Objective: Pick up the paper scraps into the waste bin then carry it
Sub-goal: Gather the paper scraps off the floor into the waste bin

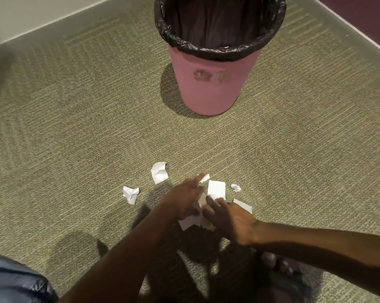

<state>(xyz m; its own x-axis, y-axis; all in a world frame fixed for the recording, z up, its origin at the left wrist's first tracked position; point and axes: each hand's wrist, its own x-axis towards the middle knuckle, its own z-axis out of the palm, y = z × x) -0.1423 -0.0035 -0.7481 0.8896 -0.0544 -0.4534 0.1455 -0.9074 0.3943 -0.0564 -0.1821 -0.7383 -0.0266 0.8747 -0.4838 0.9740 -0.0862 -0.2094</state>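
Several white paper scraps lie on the green carpet near me. One flat piece (216, 189) sits just beyond my fingers, a folded one (159, 172) lies further left, a crumpled one (131, 194) at far left, and a tiny ball (236, 187) at right. My left hand (184, 200) and my right hand (230, 219) meet over a small heap of scraps (190, 223), fingers pressed on the paper from both sides. The pink waste bin (211, 84) with a black liner stands upright on the carpet, well beyond the scraps.
White skirting runs along the wall at the upper left (53, 20) and upper right (359, 29). My foot (278, 265) in a dark sandal rests below my right arm. Blue cloth on my knee (11, 278) fills the bottom left corner.
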